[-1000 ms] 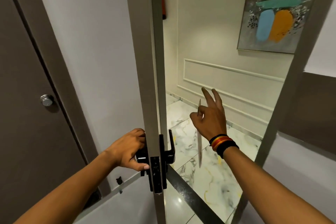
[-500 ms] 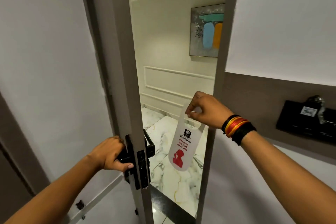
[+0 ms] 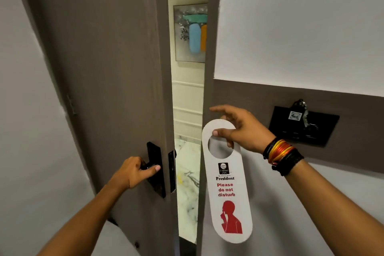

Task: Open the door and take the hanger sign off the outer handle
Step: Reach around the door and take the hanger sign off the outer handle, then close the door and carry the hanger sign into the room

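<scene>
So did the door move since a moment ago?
Yes. The door has swung toward the frame: the gap showing the hallway painting is much narrower. The left hand holds its handle.

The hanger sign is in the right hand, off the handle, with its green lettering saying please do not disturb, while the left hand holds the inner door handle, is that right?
Not quite: the lettering is red, not green. The head view shows the hanger sign in the right hand, off the handle, its red lettering saying "Please do not disturb", while the left hand holds the inner door handle.
</scene>
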Available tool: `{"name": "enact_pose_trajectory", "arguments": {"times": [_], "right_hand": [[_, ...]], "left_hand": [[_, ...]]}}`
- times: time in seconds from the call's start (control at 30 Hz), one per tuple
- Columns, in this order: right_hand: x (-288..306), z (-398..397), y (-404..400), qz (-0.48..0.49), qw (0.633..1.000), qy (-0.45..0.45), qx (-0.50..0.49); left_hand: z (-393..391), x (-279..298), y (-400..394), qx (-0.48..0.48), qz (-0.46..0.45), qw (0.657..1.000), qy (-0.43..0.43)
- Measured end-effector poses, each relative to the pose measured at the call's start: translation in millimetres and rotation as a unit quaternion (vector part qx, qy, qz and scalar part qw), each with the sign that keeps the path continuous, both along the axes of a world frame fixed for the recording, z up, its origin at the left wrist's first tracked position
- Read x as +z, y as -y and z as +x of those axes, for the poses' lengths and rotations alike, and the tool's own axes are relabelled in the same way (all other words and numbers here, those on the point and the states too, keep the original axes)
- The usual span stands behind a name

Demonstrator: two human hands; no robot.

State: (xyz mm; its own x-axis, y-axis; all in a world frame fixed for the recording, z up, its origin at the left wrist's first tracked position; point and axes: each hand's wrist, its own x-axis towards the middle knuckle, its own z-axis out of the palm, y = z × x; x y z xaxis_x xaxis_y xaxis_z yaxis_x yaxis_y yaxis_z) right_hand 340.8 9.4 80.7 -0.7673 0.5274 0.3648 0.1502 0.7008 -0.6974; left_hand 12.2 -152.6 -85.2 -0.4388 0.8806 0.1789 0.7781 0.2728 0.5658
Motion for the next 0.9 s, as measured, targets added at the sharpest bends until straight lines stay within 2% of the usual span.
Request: {"name": "enact_pose_trajectory", "arguments": {"times": [0.1,0.2,0.33,0.5,0.9], "right_hand": [[-3,8,-5,-0.04,0.999,-0.005,-0.01],[-6,16,-8,-0.056,0.998,-0.003,-0.035],[-6,27,-13,-0.06,0.996,-0.005,-0.07],[-5,43,-22,-0.09,0.991,-0.033,-0.088],[-6,44,-39,-0.068,0.99,-0.02,-0.122]], "left_hand": [[8,-5,-26,0.031,0.016,0.997,0.069],[21,-14,-53,0.077,0.046,0.981,0.174],[33,-13,-87,0.099,0.062,0.967,0.226],[36,-4,-124,0.095,0.008,0.968,0.234],[31,-7,-180,0.097,-0.016,0.975,0.201]]}}
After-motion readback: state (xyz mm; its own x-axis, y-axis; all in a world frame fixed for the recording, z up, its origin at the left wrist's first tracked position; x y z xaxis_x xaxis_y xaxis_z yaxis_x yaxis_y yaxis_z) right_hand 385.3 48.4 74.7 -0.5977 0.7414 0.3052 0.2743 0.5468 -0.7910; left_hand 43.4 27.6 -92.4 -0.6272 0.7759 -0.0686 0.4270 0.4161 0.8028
